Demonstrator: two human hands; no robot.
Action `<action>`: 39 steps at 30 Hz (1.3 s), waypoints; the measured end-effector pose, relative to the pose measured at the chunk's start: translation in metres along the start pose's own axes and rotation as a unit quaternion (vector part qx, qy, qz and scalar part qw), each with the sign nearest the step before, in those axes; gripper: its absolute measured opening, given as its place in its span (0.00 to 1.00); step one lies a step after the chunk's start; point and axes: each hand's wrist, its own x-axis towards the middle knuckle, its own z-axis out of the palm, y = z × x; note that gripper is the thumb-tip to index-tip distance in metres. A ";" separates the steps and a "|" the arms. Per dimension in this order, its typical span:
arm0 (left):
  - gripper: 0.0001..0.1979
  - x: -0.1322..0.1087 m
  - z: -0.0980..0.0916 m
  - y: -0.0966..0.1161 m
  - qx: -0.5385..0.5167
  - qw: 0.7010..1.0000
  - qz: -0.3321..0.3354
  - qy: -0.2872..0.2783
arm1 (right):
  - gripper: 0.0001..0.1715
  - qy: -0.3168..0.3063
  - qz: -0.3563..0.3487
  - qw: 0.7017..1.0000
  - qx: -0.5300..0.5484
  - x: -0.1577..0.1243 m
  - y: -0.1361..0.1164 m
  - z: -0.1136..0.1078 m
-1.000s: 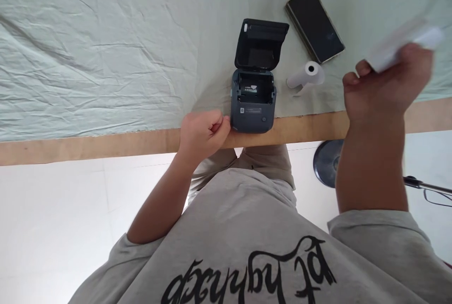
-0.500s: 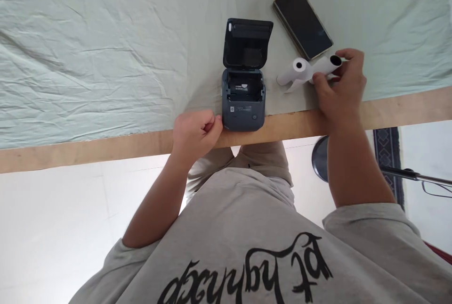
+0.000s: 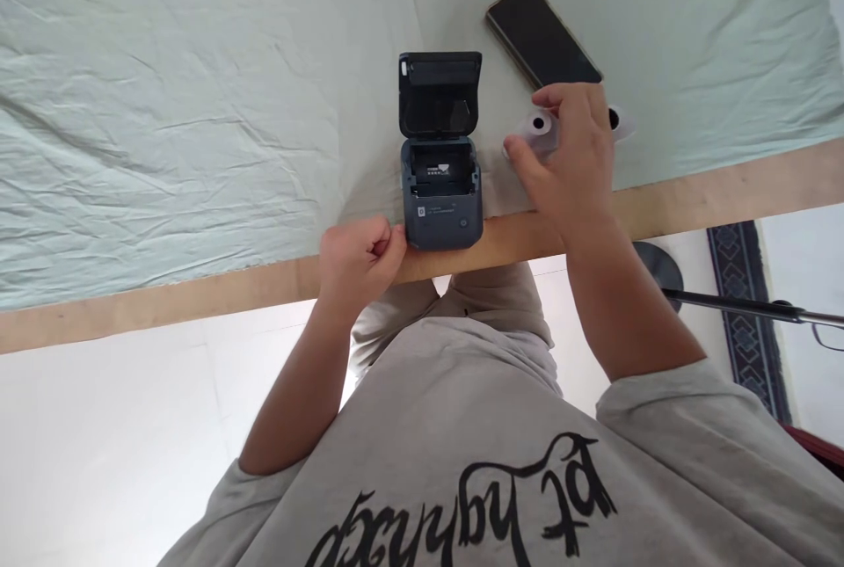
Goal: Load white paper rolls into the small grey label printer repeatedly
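A small dark label printer (image 3: 440, 220) sits at the table's front edge, its lid (image 3: 440, 97) raised and the paper bay bare. My left hand (image 3: 360, 259) is curled into a fist beside it, thumb tip at the printer's lower left side. To the right, my right hand (image 3: 573, 149) is over a white paper roll (image 3: 539, 123), thumb and fingers apart on either side of it. Whether they press on the roll is hard to tell. A second roll (image 3: 620, 122) shows partly from behind that hand; its dark hollow core faces right.
A black phone (image 3: 544, 35) in a clear-edged case lies behind the rolls. Wrinkled pale green cloth (image 3: 198, 110) covers the table up to a bare wooden edge (image 3: 264, 281). On the floor at right are a dark round base with a pole (image 3: 731, 303) and a patterned strip (image 3: 742, 312).
My right hand has left the right-hand paper roll and moved left over the other one. The left fist stays by the printer. The whole view has shifted slightly.
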 end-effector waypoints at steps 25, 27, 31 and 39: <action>0.22 -0.002 0.001 0.000 -0.010 1.000 0.001 0.007 | 0.24 -0.062 -0.010 0.993 0.099 -0.032 0.006 0.012; 0.22 -0.002 0.001 0.000 -0.009 1.000 -0.001 0.007 | 0.28 -0.065 -0.010 0.989 0.130 -0.033 0.007 0.013; 0.23 -0.002 0.001 0.001 -0.008 1.000 -0.007 0.002 | 0.28 -0.053 -0.038 0.989 0.129 -0.035 0.009 0.016; 0.23 -0.003 0.001 0.001 -0.008 1.000 -0.017 -0.006 | 0.27 0.004 -0.056 0.990 0.132 -0.031 -0.008 0.008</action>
